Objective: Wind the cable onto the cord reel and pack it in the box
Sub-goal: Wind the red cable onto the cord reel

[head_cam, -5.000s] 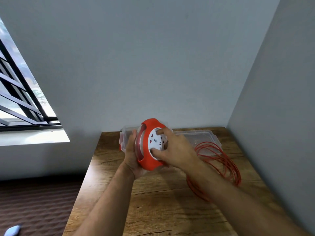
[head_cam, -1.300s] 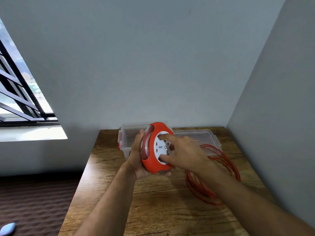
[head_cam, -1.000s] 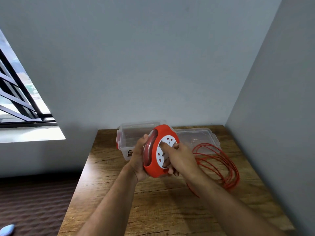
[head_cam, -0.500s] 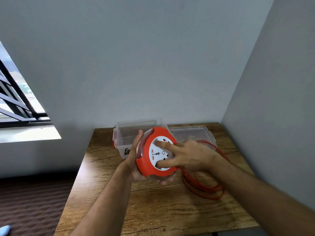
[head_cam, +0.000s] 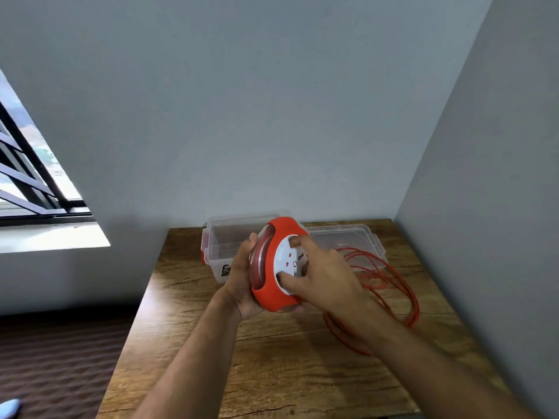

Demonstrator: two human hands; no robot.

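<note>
A round red cord reel (head_cam: 273, 293) with a white socket face is held upright above the wooden table (head_cam: 272, 373). My left hand (head_cam: 242, 282) grips its back and left side. My right hand (head_cam: 323, 273) presses fingers on the white face. Some red cable shows wound inside the reel's clear rim. The rest of the red cable (head_cam: 393, 285) lies in loose loops on the table to the right, partly hidden by my right forearm. A clear plastic box (head_cam: 220, 240) stands open behind the reel.
The box's clear lid (head_cam: 348, 238) lies flat at the back right, under part of the cable loops. Grey walls close the table at the back and right. A barred window (head_cam: 27, 176) is at the left, with dark floor below.
My right hand's fingers have shifted round on the white face, turning it. The cable loops have changed shape and moved on the table. The camera view has swayed slightly.
</note>
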